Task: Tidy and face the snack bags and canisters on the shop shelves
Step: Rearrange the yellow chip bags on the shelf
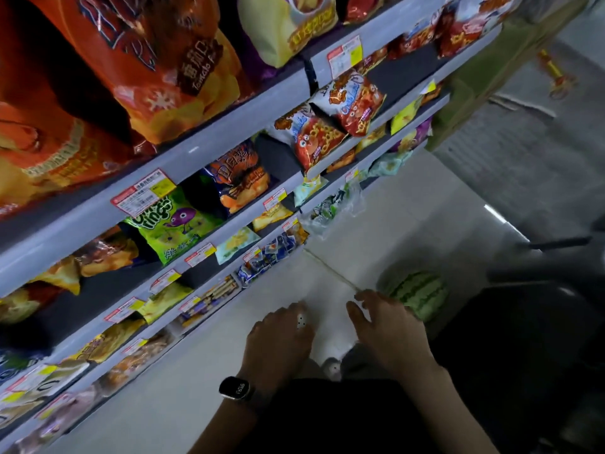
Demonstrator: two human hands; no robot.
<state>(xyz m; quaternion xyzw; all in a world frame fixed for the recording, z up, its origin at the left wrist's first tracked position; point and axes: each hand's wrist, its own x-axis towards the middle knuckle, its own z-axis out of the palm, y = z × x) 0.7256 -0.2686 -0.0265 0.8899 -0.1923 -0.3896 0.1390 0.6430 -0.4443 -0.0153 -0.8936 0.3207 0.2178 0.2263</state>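
Snack bags fill several grey shelves on the left. A big orange tomato chip bag (137, 70) stands on the top shelf. Below it a red-and-white snack bag (355, 99) leans tilted beside a similar one (314, 139). A green ring-snack bag (170, 224) and a blue-orange chip bag (239, 178) sit on the same shelf further left. My left hand (278, 339), with a watch on the wrist, hangs over the floor with fingers apart and holds nothing. My right hand (386, 332) is beside it, also empty and spread, away from the shelves.
Price tags (144, 194) line the grey shelf edges (229, 126). Lower shelves hold small yellow bags and boxed sticks (212, 296). A green striped thing (419, 293) lies on the pale tiled floor (409, 208) by my right hand. Dark shapes fill the right side.
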